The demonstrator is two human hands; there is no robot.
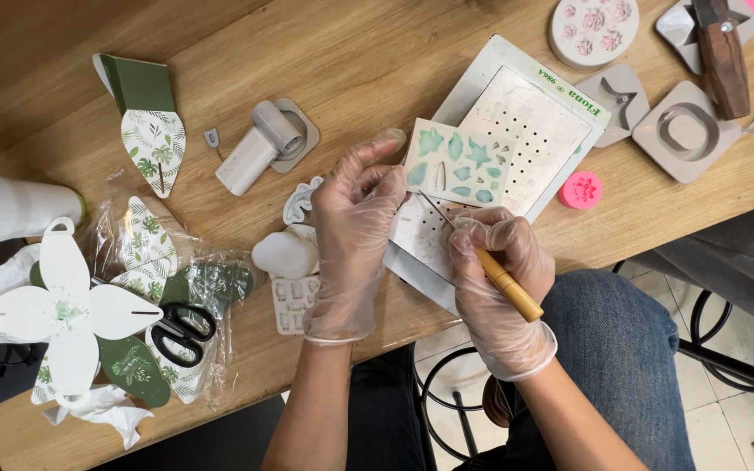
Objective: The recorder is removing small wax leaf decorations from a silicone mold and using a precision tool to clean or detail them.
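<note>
Both my hands wear clear plastic gloves. My right hand (497,279) grips a thin tool with a yellow wooden handle (510,286); its metal tip points up-left at the edge of a white mould sheet (455,163) with green leaf shapes. My left hand (355,227) rests with its fingers bent on the left edge of that sheet, apparently steadying it. The sheet lies on a white perforated board (530,131) set in a pale square pad (482,74).
Black scissors (183,331) lie on plastic-wrapped leaf-print card boxes (146,253) at the left. A white lump (285,253), a small mould tray (291,303) and a white cylinder (259,148) are nearby. A pink mould (580,189), grey moulds (687,131) and a round rose mould (592,26) sit at the right.
</note>
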